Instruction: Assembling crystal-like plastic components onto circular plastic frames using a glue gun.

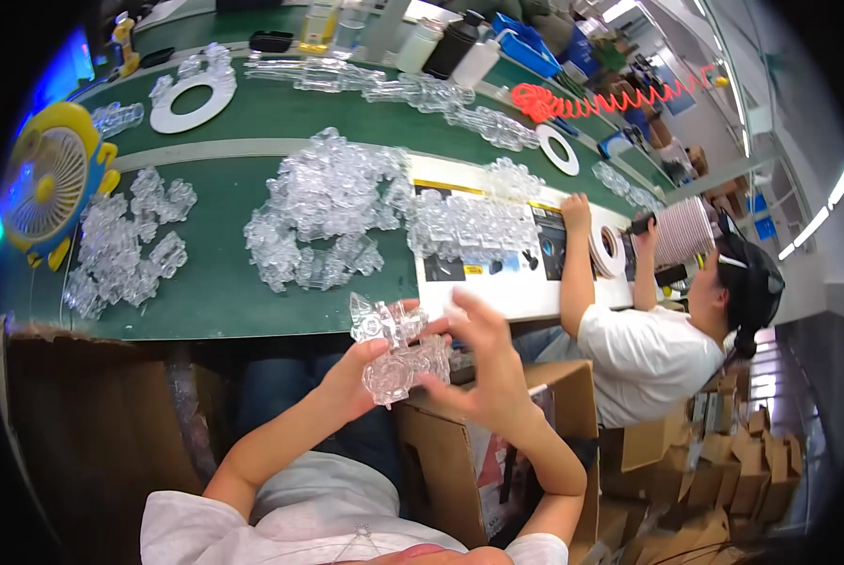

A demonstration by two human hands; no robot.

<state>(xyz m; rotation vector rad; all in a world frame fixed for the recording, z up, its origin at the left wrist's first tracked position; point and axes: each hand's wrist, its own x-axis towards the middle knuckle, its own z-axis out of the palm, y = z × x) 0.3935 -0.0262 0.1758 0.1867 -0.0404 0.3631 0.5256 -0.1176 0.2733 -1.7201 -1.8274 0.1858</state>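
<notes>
The left hand [351, 377] closes on clear molded plastic pieces [406, 369], held at the near edge of a green workbench [217, 299]. At the pieces' right, the right hand [488, 363] arches half open, its thumb and fingers spread and contact unclear in the blur. Both forearms angle inward, elbows bent.
</notes>
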